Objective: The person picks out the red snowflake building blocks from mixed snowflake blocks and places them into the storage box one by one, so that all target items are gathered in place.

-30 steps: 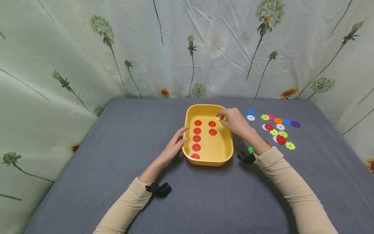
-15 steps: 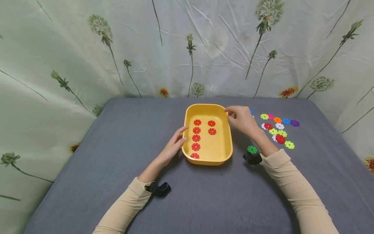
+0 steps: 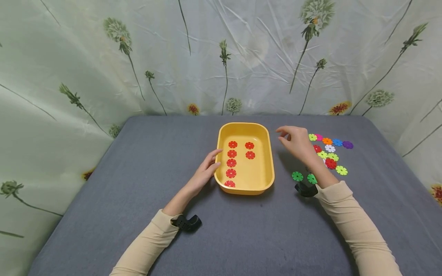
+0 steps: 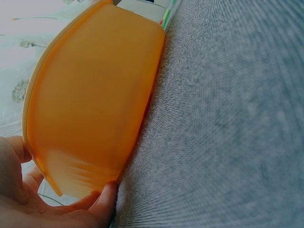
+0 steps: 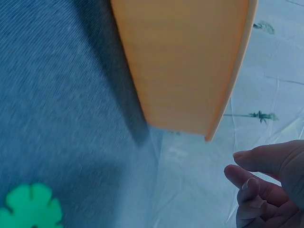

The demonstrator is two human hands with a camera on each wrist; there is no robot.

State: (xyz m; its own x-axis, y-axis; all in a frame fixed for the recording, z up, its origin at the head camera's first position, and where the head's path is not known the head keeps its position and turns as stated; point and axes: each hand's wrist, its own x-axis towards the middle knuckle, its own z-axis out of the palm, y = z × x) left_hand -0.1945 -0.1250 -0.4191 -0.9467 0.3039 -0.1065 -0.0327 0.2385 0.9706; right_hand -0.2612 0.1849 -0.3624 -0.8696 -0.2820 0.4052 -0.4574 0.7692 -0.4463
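A yellow plastic tub [image 3: 257,174] stands on the grey cloth, with several red notched discs [image 3: 231,163] in a column along its left side and two red ones to their right. My left hand [image 3: 202,174] holds the tub's left side, fingers over the rim and against the outer wall [image 4: 95,95]. To the right of the tub's far corner hovers my right hand [image 3: 297,143]. Its thumb and forefinger are bent towards each other, and nothing shows between them in the right wrist view. Below that hand lie two green discs [image 3: 297,176], one partly behind the wrist.
More notched discs lie loosely spread at the right, among them yellow-green [image 3: 341,170], purple [image 3: 347,145], orange [image 3: 327,141] and white [image 3: 330,148], some overlapping. Behind the table hangs a curtain [image 3: 193,76] with a dandelion print.
My right hand has moved from inside the tub, over its right rim, and out to the right. The green discs have come into view beside its wrist. My left hand stays on the tub.
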